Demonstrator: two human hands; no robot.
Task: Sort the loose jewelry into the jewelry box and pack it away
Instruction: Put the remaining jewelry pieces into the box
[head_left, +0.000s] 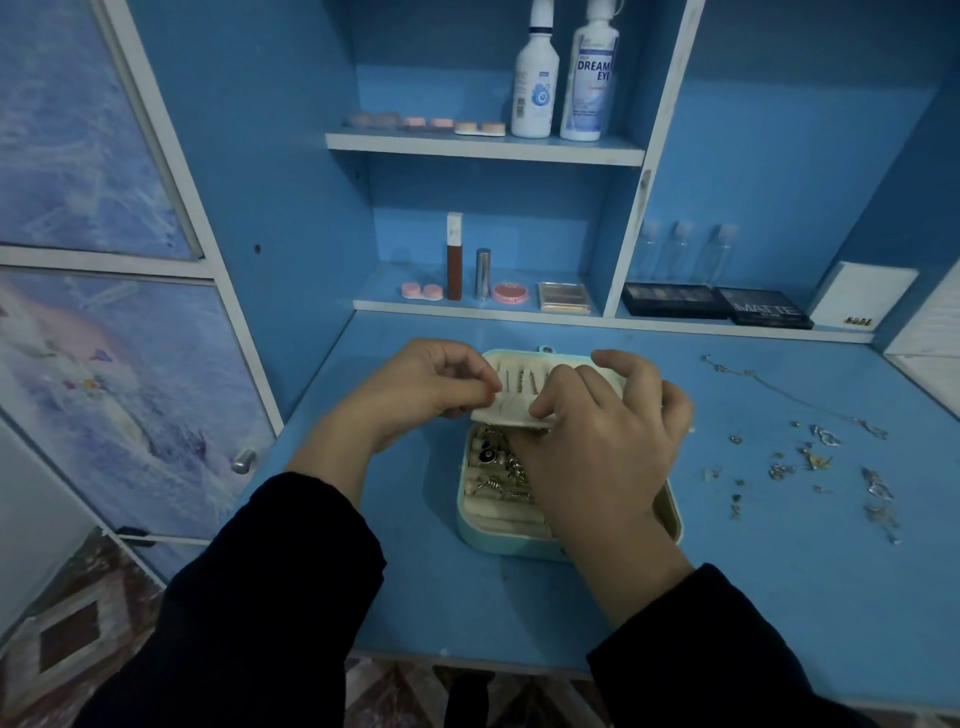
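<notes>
A pale green jewelry box (470, 525) lies open in the middle of the blue desk. Rings and earrings (496, 467) sit in its cream padded rolls. A cream earring flap (511, 405) from the lid is held over the box. My left hand (415, 389) pinches the flap's left edge. My right hand (608, 441) presses on its right part and hides the box's right half. Small earrings (519, 382) are pinned in the flap. Loose jewelry (810, 457) is scattered on the desk to the right, with a thin chain necklace (779, 392) behind it.
Back shelves hold lipsticks (454, 260), a pink compact (510, 293), lens cases, two white bottles (535, 78), three clear bottles (680, 252) and dark eyeshadow palettes (717, 306). A cabinet door with a knob (243, 460) stands at the left. The desk's front edge is near my sleeves.
</notes>
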